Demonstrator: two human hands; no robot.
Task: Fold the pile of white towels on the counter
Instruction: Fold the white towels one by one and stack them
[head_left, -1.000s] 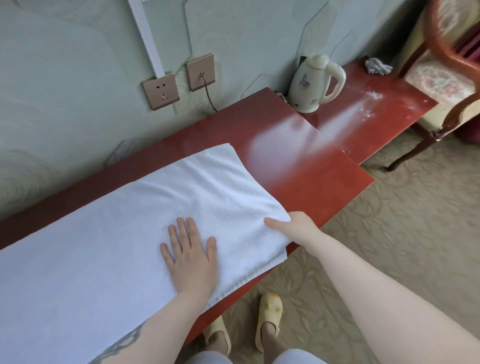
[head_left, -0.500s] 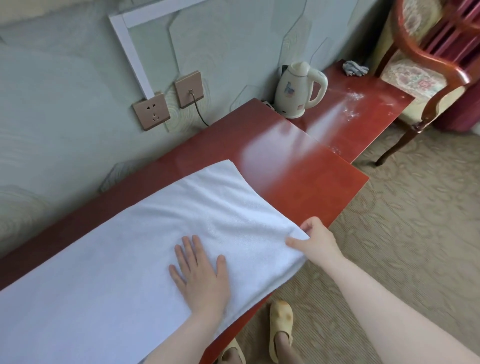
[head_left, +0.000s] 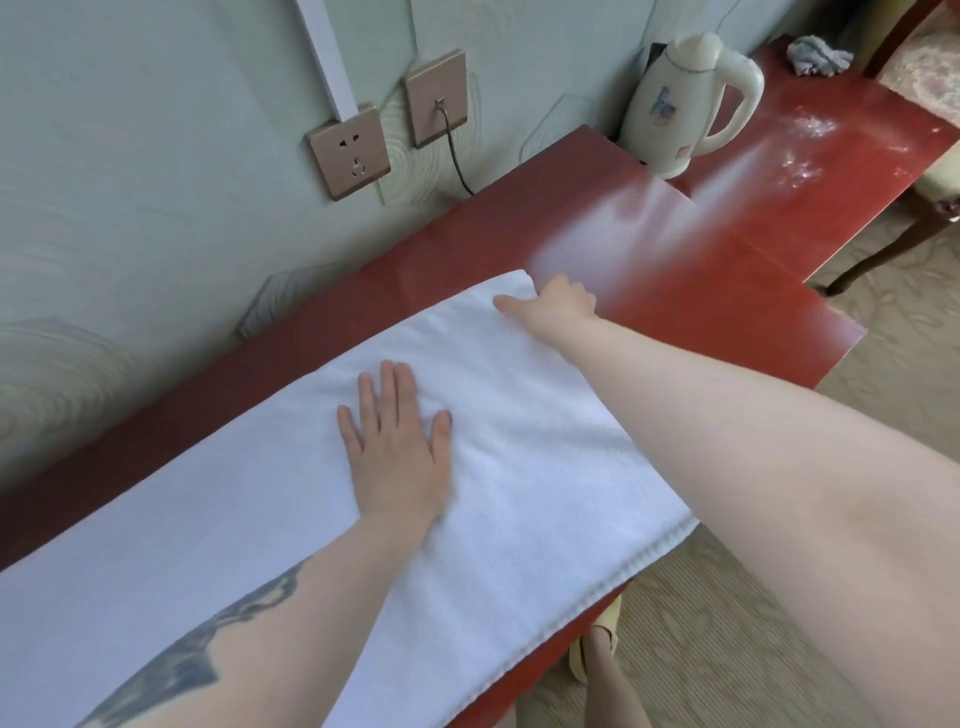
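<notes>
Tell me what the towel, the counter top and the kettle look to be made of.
Towel: white terry cloth, matte, with a nubby weave and stitched hem. Counter top: red-brown wood or veneer, glossy, mirroring window light. Kettle: likely cream plastic, with a smooth, soft sheen.
</notes>
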